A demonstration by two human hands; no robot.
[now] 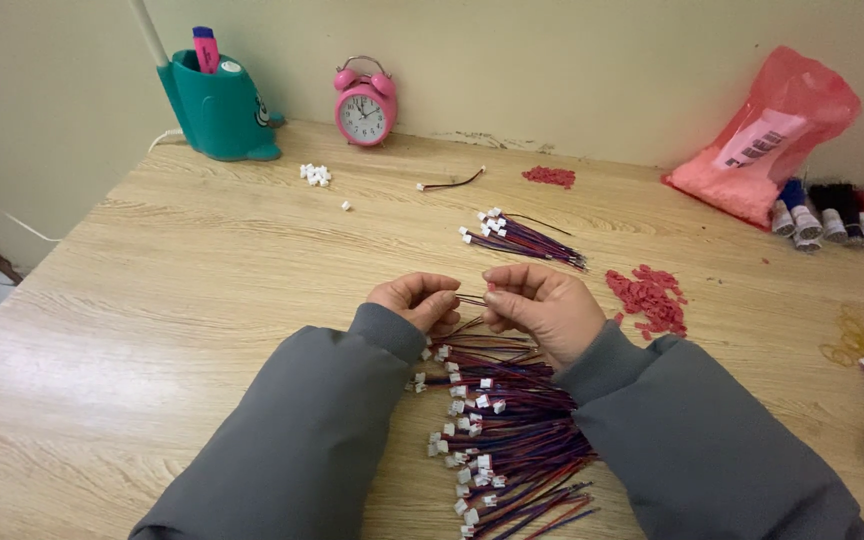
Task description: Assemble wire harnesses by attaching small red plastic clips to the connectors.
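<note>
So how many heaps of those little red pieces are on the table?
2: a small heap near the wall, a bigger heap beside the right hand. The pink bag may hide more.

We pinch a thin wire [470, 299] between left hand [417, 300] and right hand [542, 308] | heap of red-blue wires with white plugs [497, 430] lies below our hands on desk [202, 290] | red bits [649, 296] just right | pink clock [365, 103] at wall

pink clock [364, 104], teal holder [218, 108], red bag [764, 135], red-and-purple wires [512, 420] with white plugs [464, 405], grey sleeves [302, 440], pale wood-grain table [192, 290].
</note>
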